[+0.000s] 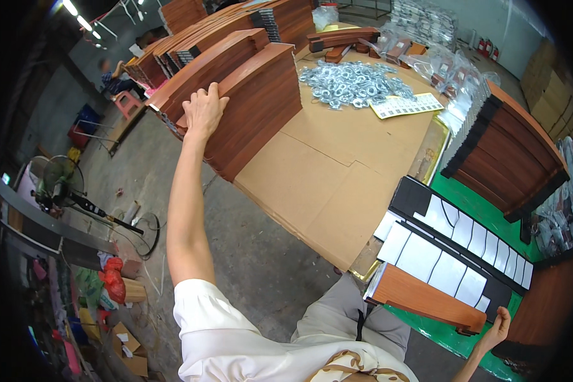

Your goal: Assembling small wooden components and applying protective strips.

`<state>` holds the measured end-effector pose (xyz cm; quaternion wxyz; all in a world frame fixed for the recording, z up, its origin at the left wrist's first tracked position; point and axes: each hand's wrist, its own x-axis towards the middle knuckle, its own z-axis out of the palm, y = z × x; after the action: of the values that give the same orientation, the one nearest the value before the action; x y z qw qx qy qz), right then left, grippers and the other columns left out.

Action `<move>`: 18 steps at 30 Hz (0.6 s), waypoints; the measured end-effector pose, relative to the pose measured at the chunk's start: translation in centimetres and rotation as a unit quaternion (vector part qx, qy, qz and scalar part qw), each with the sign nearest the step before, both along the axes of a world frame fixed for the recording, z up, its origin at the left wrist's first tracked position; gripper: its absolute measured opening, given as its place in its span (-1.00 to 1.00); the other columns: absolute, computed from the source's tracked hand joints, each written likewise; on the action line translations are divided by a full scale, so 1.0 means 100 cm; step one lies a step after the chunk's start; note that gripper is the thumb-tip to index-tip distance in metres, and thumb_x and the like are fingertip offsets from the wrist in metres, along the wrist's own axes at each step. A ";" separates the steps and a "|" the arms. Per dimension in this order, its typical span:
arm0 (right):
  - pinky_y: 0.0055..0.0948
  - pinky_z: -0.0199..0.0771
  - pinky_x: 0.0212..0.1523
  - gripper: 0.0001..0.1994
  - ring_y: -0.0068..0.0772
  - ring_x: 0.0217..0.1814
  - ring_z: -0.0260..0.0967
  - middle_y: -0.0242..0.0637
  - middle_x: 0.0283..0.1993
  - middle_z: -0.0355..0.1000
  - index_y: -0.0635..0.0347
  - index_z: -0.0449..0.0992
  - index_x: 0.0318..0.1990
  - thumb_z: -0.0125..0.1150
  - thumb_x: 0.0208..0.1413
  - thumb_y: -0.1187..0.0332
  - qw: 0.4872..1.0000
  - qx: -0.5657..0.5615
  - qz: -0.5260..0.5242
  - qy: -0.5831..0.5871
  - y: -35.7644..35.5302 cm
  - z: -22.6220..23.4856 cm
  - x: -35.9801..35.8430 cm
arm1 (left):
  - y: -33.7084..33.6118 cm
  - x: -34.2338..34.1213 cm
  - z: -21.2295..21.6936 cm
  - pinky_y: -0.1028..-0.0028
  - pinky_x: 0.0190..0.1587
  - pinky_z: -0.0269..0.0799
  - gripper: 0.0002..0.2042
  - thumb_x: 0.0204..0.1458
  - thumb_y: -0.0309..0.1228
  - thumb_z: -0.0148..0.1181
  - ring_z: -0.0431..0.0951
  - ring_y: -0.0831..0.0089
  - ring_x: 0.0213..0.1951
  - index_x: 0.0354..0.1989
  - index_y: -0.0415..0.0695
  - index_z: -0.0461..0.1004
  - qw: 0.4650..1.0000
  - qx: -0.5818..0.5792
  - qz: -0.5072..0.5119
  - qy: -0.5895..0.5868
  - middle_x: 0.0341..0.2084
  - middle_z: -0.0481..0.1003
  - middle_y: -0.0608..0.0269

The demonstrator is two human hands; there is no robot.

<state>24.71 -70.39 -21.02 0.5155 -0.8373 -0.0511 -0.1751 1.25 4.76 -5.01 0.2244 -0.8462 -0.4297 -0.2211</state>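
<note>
My left hand [204, 109] is closed over the top edge of a reddish-brown wood-grain panel [261, 102], one of several standing on edge together at the table's left side. Low on the right, my right hand [502, 328] has its fingers loosely bent, close to the end of a short curved wood-grain piece [426, 296]. No object shows inside that hand. Beside the short piece lie black strips carrying white rectangular pads [433, 258], partly under it.
Brown cardboard [325, 172] covers the table. Metal rings [356, 83] lie piled beside a yellow-edged label sheet [407, 106]. A stack of curved panels [509, 149] stands on a green surface [461, 191] at right. A fan [63, 184] stands on the floor at left; a person [116, 79] sits farther back.
</note>
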 end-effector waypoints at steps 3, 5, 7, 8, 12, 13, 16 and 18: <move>-0.54 0.35 -0.06 -0.85 -0.52 -0.16 0.36 -0.30 -0.25 0.43 0.37 0.49 -0.25 -0.05 0.15 0.61 1.000 -0.004 -0.006 -0.020 0.007 0.011 0.002 | -0.039 0.009 -0.008 0.06 -0.14 0.28 -0.61 0.03 -0.11 0.12 0.45 0.07 -0.16 -0.04 -0.07 0.35 0.998 0.034 -0.049 -0.022 -0.27 0.46 -0.05; -0.53 0.34 -0.02 -0.84 -0.50 -0.14 0.36 -0.29 -0.22 0.44 0.38 0.49 -0.24 -0.06 0.15 0.62 0.998 -0.014 0.045 -0.050 0.026 0.027 0.000 | -0.078 0.031 -0.026 0.12 -0.17 0.35 -0.65 0.05 -0.14 0.11 0.47 0.06 -0.17 -0.09 -0.10 0.39 0.982 -0.077 -0.143 -0.100 -0.25 0.48 -0.04; -0.50 0.34 0.03 -0.83 -0.47 -0.10 0.37 -0.26 -0.18 0.44 0.40 0.48 -0.22 -0.07 0.15 0.63 0.990 -0.067 0.101 -0.069 0.061 0.053 -0.009 | -0.143 0.063 -0.044 0.45 -0.24 0.40 -0.63 0.10 -0.21 0.08 0.50 0.32 -0.32 -0.02 -0.21 0.41 0.832 -0.341 -0.339 -0.277 -0.34 0.52 0.02; -0.46 0.33 0.08 -0.82 -0.40 -0.04 0.39 -0.18 -0.10 0.44 0.41 0.46 -0.15 -0.06 0.15 0.62 0.990 0.014 0.136 -0.026 0.081 0.057 -0.011 | -0.183 0.077 -0.053 0.56 -0.13 0.34 -0.57 0.17 -0.17 0.02 0.45 0.50 -0.22 0.02 -0.29 0.36 0.738 -0.515 -0.318 -0.298 -0.27 0.49 0.22; -0.30 0.21 0.20 -0.47 -0.17 0.20 0.25 0.03 0.22 0.21 0.37 0.06 0.27 -0.06 0.24 0.24 0.886 0.188 0.402 0.136 0.175 0.094 -0.034 | -0.345 0.081 -0.082 0.55 -0.18 0.38 -0.52 0.22 -0.06 -0.12 0.42 0.63 -0.25 0.04 -0.28 0.32 0.391 -0.758 -0.395 -0.341 -0.30 0.46 0.26; -0.31 0.21 0.20 -0.41 -0.19 0.20 0.26 0.00 0.23 0.19 0.37 0.03 0.28 -0.03 0.23 0.18 0.857 0.214 0.436 0.173 0.188 0.100 -0.041 | -0.375 0.080 -0.089 0.56 -0.25 0.40 -0.54 0.23 -0.08 -0.14 0.44 0.62 -0.30 0.02 -0.27 0.32 0.346 -0.789 -0.383 -0.332 -0.29 0.46 0.24; -0.46 0.22 0.15 -0.40 -0.40 0.14 0.26 -0.12 0.13 0.28 0.40 0.04 0.25 0.11 0.17 0.27 0.860 0.275 0.379 0.203 0.180 0.102 -0.051 | -0.459 0.086 -0.103 0.53 -0.25 0.39 -0.55 0.24 -0.13 -0.15 0.45 0.56 -0.30 0.10 -0.29 0.27 0.312 -0.779 -0.412 -0.355 -0.29 0.46 0.17; -0.50 0.21 0.14 -0.44 -0.45 0.12 0.26 -0.15 0.08 0.32 0.42 0.10 0.21 0.14 0.15 0.33 0.871 0.244 0.380 0.191 0.154 0.109 -0.044 | -0.478 0.088 -0.103 0.43 -0.16 0.38 -0.56 0.25 -0.21 -0.14 0.46 0.47 -0.25 0.16 -0.30 0.22 0.372 -0.722 -0.491 -0.315 -0.25 0.47 0.08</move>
<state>20.32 -55.03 -10.16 0.7300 -0.6176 -0.2219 0.1908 10.07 -43.07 -15.27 -0.7715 -0.6180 0.0258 -0.1489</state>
